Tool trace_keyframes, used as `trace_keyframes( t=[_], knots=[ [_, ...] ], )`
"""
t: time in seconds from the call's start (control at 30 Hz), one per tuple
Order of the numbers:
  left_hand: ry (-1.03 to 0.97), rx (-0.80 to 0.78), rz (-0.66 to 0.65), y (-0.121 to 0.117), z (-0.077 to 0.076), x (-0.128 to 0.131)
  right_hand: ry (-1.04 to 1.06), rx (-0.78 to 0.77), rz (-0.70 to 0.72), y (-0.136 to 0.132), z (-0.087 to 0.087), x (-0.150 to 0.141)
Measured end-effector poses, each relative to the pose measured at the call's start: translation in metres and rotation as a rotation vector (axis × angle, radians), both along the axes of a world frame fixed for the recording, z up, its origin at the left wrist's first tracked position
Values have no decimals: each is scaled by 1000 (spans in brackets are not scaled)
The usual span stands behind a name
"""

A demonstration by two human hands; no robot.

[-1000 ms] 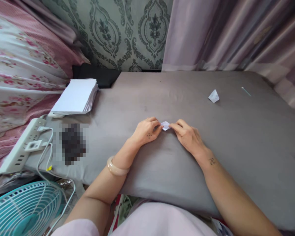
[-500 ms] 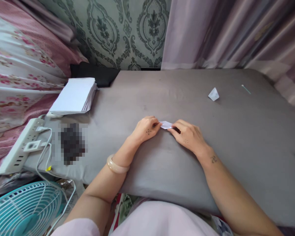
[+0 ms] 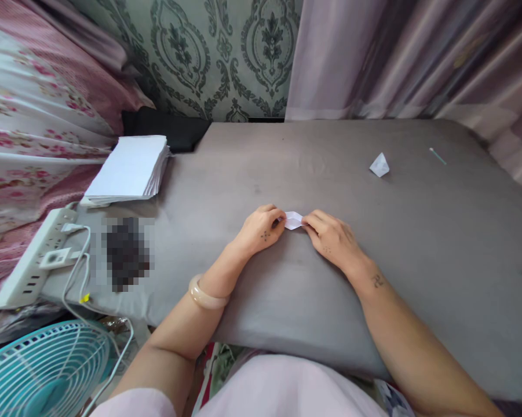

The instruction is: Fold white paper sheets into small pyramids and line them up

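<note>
Grey cloth-covered worktop (image 3: pixel 438 243) below patterned wallpaper (image 3: pixel 226 52), with stack of white sheets (image 3: pixel 128 168) at upper left. Around frame centre, gripping with left hand (image 3: pixel 261 229) one end of small folded paper (image 3: pixel 294 220), and with right hand (image 3: pixel 331 234) pinching its opposite end. At upper right, loose folded piece (image 3: pixel 379 165). Pinched thus, could tear at a crease or spread lopsided if tugged unevenly. Compared with half a second ago, opened slightly taller and less overlapped by right hand.

This looks like a room in a home: pink-and-white floral fabric drapes (image 3: pixel 39 104), grey-green leaf-patterned wallpaper (image 3: pixel 225 52), a long mauve cloth curtain (image 3: pixel 325 63) and a round turquoise fan (image 3: pixel 47 388) (low, beside the grey cloth-covered surface (image 3: pixel 234 168)).
</note>
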State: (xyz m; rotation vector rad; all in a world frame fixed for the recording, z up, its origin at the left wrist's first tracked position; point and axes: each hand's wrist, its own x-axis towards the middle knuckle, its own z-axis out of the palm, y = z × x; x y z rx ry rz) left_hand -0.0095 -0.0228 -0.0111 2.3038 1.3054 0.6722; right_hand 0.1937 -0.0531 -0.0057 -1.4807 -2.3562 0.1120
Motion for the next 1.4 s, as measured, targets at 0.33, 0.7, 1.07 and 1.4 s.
trace_keyframes(
  t=[0.33, 0.7, 1.07, 1.4],
  knots=[
    [5, -59, 90, 0, 3, 5, -30, -84, 2, -1, 7, 0],
    [11, -94, 15, 0, 5, -2, 30, -89, -19, -3, 6, -6],
    [154, 26, 69, -7, 2, 11, -78, -34, 21, -9, 4, -15],
    [-154, -117, 158, 0, -2, 11, -104, 43, 33, -12, 3, -17]
  ],
)
